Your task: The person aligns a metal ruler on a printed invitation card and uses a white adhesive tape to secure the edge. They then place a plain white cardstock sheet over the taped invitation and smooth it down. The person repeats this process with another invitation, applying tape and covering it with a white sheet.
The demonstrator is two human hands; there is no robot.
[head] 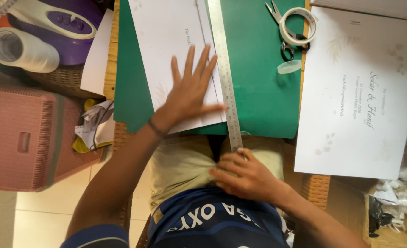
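- The green cutting mat (263,92) is serving as the landmark; it is lying flat across the work surface in front of the person.
- The white printed sheets (167,41) are lying on the left part of the mat, stacked and slightly fanned, with their right edge running just beside the steel ruler (224,73).
- The ruler is crossing the mat lengthwise near its middle, and its near end is projecting past the mat's front edge.
- The left hand (189,94) is pressing flat on the sheets, fully spread, palm down, gripping nothing; the thumb is reaching toward the ruler.
- The right hand (242,172) is sitting just off the mat's front edge, with curled fingers closing on the ruler's near end.
- Judgement: for a clean result, downward pressure should be staying even, and the ruler should be lying parallel to the sheet edge.
- A tape roll (297,25) and scissors (281,27) are resting at the mat's far right corner.
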